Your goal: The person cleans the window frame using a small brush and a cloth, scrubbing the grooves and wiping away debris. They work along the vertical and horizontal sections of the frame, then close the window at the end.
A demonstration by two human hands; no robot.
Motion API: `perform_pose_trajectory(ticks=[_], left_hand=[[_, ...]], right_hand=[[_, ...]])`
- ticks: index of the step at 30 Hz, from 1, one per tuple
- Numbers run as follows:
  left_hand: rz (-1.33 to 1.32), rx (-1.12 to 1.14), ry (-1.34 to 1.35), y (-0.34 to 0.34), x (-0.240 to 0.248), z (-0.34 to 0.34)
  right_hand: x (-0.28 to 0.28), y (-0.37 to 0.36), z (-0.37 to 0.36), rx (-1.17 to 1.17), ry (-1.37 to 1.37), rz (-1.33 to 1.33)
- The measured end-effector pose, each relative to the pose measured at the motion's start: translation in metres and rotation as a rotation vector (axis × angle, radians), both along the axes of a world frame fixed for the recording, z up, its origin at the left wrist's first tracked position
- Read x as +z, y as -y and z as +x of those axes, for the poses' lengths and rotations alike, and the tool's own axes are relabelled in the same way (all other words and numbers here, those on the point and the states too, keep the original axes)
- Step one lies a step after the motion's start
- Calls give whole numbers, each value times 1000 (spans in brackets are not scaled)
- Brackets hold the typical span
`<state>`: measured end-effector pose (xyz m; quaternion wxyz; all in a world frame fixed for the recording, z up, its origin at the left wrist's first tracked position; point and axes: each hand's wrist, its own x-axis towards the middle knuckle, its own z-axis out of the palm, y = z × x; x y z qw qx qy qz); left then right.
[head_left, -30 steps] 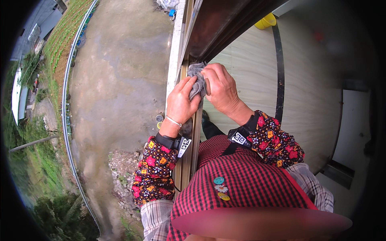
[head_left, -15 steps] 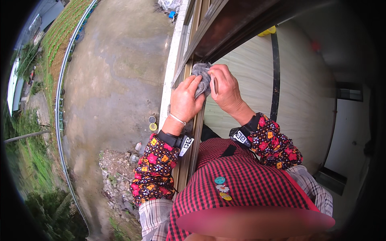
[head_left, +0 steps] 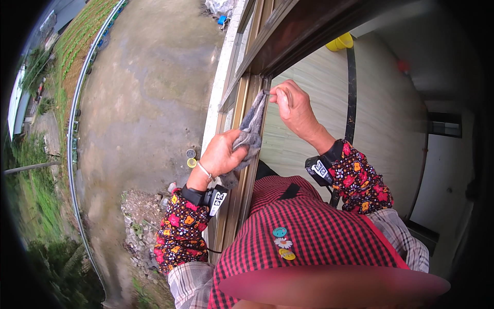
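A grey cloth [head_left: 251,129] with a paler streak is stretched along the brown metal window frame [head_left: 238,206]. Its lower part is bunched in my left hand [head_left: 221,154], whose fingers are closed round it. At the upper end, the cloth narrows to a point, and my right hand [head_left: 298,110] pinches it there between thumb and fingertips. Grey fabric [head_left: 229,179] also shows under my left wrist; whether it belongs to the same cloth I cannot tell. Both hands are over the sill track, the left one lower and nearer the outdoor side.
The sliding window sash [head_left: 272,46] slants above my hands. Outside, far below, lies a wet concrete yard [head_left: 149,103] with a rubble heap [head_left: 141,221] and a curved railing [head_left: 75,154]. Indoors, a yellow bucket [head_left: 339,42] stands on the pale tiled floor [head_left: 309,67].
My hands have moved apart: the left down and to the left, the right slightly to the right. The cloth, bunched between them before, is now drawn out lengthwise.
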<state>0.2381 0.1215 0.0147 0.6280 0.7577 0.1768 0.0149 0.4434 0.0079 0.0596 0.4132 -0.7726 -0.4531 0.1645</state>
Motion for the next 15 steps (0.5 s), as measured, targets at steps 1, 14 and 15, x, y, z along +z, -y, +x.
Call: perform_pose_trajectory(ticks=[1,14,15], left_hand=[[-117,-16,-38,3,3,-13],[-390,293,333,-5,2,20],[-369,307,394,-7,1,26]], right_hand=[[4,9,-8,33,-32,-30],[13,-6,-8,200,558,2],[12,-12,-3,182,596,24]])
